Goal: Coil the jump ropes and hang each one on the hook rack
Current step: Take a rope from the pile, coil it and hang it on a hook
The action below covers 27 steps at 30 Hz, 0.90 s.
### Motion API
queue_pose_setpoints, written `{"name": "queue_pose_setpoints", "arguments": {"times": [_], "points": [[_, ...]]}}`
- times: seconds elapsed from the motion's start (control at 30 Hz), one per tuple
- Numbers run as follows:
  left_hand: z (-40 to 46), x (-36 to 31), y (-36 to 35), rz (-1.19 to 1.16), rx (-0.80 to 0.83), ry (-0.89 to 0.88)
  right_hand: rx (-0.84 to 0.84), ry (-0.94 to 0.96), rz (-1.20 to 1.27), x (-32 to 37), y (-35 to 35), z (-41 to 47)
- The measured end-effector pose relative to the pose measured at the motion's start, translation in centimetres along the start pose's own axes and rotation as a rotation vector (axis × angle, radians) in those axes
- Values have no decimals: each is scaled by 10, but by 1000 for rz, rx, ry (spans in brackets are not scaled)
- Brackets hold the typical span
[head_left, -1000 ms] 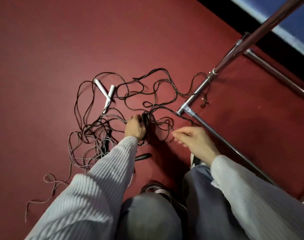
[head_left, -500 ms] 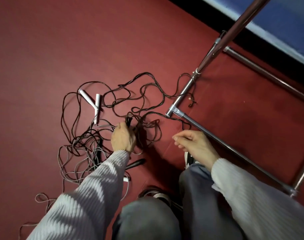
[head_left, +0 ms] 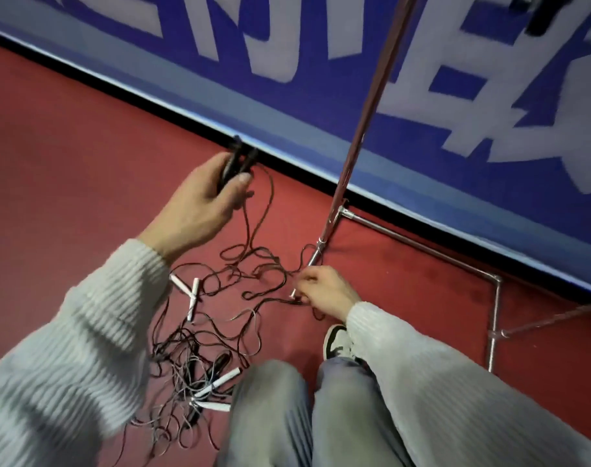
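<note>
Left hand [head_left: 199, 200] raised above the red floor [head_left: 68, 146], fingers curled tight around a pair of black jump-rope handles [head_left: 235, 163] held together, tips pointing up toward the blue banner [head_left: 287, 96]; thumb pressed across them. Dark cord [head_left: 257, 217] hangs down from the handles in two strands and runs into the tangle of jump ropes [head_left: 199, 335] spread on the floor between the two arms (dark and grey cords mixed, cannot separate individual ropes). Right hand [head_left: 324, 291] low, near the floor, fingertips pinched on a dark cord strand just beside the foot of the metal rack [head_left: 354, 129]; exact grip partly hidden by the knuckles. White handles [head_left: 188, 293] lie crossed in a V under the left forearm; another set of white handles [head_left: 216, 387] near the left knee, a black handle [head_left: 220, 362] just above those. Rack base tubes [head_left: 422, 247] run along the banner edge. Shoe [head_left: 334, 342] visible under the right sleeve. Frame is motion-blurred
</note>
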<state>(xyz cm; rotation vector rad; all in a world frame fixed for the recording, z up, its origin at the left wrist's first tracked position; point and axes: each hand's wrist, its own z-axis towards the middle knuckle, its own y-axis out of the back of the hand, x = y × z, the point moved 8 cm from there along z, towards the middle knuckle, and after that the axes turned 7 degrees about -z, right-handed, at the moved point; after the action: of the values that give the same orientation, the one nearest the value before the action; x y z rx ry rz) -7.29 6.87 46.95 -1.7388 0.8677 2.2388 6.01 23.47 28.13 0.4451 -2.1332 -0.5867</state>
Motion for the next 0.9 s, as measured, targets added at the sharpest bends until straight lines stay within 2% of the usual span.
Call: {"name": "queue_pose_setpoints", "arguments": {"times": [0.1,0.13,0.23,0.43,0.47,0.57,0.6,0.67,0.7,0.73,0.77,0.83,0.9], "points": [[-8,-95,22,-26,-73,-148,-114,64,-21,32,34,-49],[-13,-120,22,17,-44,-181,-157,78,-29,40,44,-63],[-38,-164,-10,420,210,-205,-305,73,14,54,70,-101],[-78,-220,-37,390,287,-192,-646,151,216,87,117,-178],[-81,-224,-40,410,283,-184,-665,143,250,89,123,-187],[-84,-229,-41,463,233,-135,-522,147,280,94,127,-210],[-85,-228,-40,477,220,-108,-535,148,327,92,131,-222],[-89,-233,-45,505,247,-92,-847,233,488,82,156,-258],[-94,-238,-51,491,288,-102,-933,344,539,83,164,-272],[-101,-244,-59,437,344,-112,-868,479,533,92,165,-276],[-108,-249,-69,346,413,-108,-712,580,464,105,158,-273],[-120,-256,-83,167,530,-85,-496,607,307,119,139,-266],[-117,-260,-83,-19,528,-72,-504,588,399,118,144,-268]]}}
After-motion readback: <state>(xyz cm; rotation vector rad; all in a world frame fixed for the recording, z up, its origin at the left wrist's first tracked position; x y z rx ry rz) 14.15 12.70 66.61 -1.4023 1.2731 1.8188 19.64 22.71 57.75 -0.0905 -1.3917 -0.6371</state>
